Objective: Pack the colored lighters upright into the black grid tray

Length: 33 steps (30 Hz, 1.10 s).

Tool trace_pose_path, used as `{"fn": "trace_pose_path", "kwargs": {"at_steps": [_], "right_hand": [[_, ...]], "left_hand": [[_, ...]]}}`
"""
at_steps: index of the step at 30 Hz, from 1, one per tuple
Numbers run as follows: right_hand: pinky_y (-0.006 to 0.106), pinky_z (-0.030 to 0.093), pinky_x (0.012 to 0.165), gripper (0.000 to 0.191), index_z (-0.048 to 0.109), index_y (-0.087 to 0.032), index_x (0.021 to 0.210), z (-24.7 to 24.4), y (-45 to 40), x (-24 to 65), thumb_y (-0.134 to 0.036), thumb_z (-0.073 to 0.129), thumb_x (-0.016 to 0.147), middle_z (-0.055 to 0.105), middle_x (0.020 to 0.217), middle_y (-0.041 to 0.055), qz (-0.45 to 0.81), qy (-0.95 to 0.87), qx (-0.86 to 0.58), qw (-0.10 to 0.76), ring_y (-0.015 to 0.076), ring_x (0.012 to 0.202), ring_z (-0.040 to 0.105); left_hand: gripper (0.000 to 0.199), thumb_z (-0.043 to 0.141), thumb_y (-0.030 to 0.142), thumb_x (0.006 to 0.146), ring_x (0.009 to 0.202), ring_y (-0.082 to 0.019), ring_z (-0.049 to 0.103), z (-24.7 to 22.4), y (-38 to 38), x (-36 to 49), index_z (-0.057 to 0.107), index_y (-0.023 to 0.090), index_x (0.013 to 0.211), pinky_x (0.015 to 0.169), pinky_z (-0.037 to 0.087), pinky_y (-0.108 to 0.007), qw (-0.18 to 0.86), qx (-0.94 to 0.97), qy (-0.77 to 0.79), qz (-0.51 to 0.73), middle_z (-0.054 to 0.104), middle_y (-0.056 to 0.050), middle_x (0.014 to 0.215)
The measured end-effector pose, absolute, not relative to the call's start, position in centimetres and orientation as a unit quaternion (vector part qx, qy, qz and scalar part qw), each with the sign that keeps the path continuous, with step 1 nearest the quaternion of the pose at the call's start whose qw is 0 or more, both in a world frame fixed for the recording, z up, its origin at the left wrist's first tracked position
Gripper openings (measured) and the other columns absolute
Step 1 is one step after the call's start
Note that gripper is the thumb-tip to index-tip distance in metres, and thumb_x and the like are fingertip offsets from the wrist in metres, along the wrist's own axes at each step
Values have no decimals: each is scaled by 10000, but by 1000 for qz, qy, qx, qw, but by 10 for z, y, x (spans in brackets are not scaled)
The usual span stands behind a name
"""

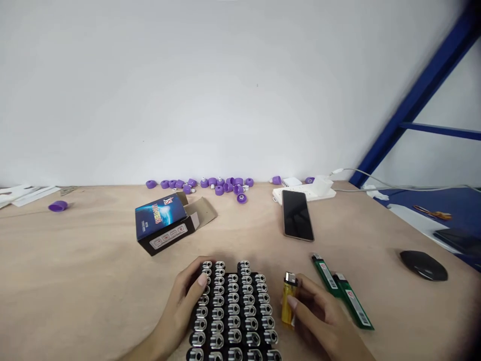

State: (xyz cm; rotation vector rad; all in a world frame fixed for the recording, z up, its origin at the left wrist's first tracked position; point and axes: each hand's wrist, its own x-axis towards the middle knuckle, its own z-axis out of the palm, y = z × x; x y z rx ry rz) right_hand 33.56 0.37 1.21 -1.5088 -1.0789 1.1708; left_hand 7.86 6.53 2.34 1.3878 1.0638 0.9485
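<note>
Rows of lighters stand upright, packed tightly together at the bottom centre, their metal tops facing up. My left hand grips the far left corner of this block, thumb on top and fingers round its outer side. To the right of the block, my right hand pinches a yellow lighter upright between thumb and fingers. Two green lighters, one farther off and one nearer, lie on the table just beyond that hand. The far end of the block shows a gap between its columns.
An open blue lighter box lies on the wooden table. Several purple caps sit along the wall. A phone leans against a white power strip. A black mouse is at the right, papers far left.
</note>
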Motion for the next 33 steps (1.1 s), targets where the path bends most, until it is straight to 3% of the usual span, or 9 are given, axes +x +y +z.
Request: {"fn": "trace_pose_path", "kwargs": {"at_steps": [2, 5, 7, 13, 18, 20, 26, 30, 33], "right_hand": [[286, 530, 581, 522, 661, -213, 1003, 14, 2, 336, -579, 785, 653, 681, 863, 74, 492, -389, -627, 462, 247, 770, 638], [225, 389, 390, 538, 646, -213, 1060, 16, 1, 337, -560, 786, 674, 656, 768, 41, 536, -331, -624, 463, 162, 544, 551], [213, 321, 353, 518, 640, -207, 1033, 16, 4, 339, -558, 781, 679, 636, 733, 30, 559, -316, -600, 477, 129, 475, 481], [241, 365, 399, 477, 605, -224, 902, 22, 29, 347, -636, 724, 694, 627, 776, 31, 590, -298, -542, 520, 117, 476, 453], [245, 408, 499, 388, 595, -190, 828, 68, 69, 329, -545, 733, 748, 633, 794, 36, 557, -402, -497, 530, 132, 595, 522], [255, 438, 555, 353, 613, -174, 855, 89, 85, 317, -504, 711, 776, 658, 850, 52, 550, -475, -478, 494, 136, 642, 551], [306, 483, 677, 164, 654, -208, 947, 115, 105, 291, -331, 586, 862, 685, 773, 14, 446, -693, -467, 320, 168, 718, 616], [308, 449, 665, 89, 674, -221, 794, 112, 102, 287, -212, 591, 827, 691, 766, 8, 319, -770, -492, 253, 174, 714, 589], [288, 414, 606, 124, 615, -219, 689, 112, 100, 286, -160, 584, 794, 652, 675, -2, 297, -779, -504, 224, 170, 665, 567]], "left_hand": [[435, 511, 581, 893, 1012, -298, 593, 22, 66, 77, 656, 235, 1115, 899, 454, -338, 558, 582, 432, 404, 681, -48, 1054], [431, 503, 543, 911, 1104, -316, 564, 16, 66, 73, 618, 237, 1192, 963, 421, -359, 591, 566, 409, 403, 652, -60, 1147], [428, 503, 534, 916, 1114, -322, 558, 14, 66, 71, 606, 237, 1207, 964, 419, -372, 612, 554, 400, 399, 647, -68, 1146], [406, 531, 517, 910, 1073, -318, 559, 14, 66, 72, 587, 217, 1178, 940, 422, -388, 627, 548, 392, 392, 634, -89, 1139], [406, 522, 544, 906, 1049, -308, 552, 18, 68, 74, 613, 208, 1117, 924, 414, -377, 610, 568, 383, 398, 641, -81, 1081], [405, 521, 551, 908, 1039, -293, 544, 18, 68, 73, 625, 211, 1102, 912, 412, -359, 599, 577, 382, 402, 635, -69, 1059], [377, 569, 526, 891, 922, -247, 561, 13, 73, 74, 650, 208, 1077, 817, 429, -319, 639, 546, 342, 421, 631, -50, 962], [331, 595, 497, 877, 898, -256, 608, 14, 83, 80, 682, 195, 979, 801, 451, -334, 670, 514, 348, 407, 676, -62, 931], [267, 671, 452, 832, 787, -227, 617, 19, 89, 85, 688, 195, 904, 727, 453, -314, 666, 513, 375, 389, 685, -43, 837]]}}
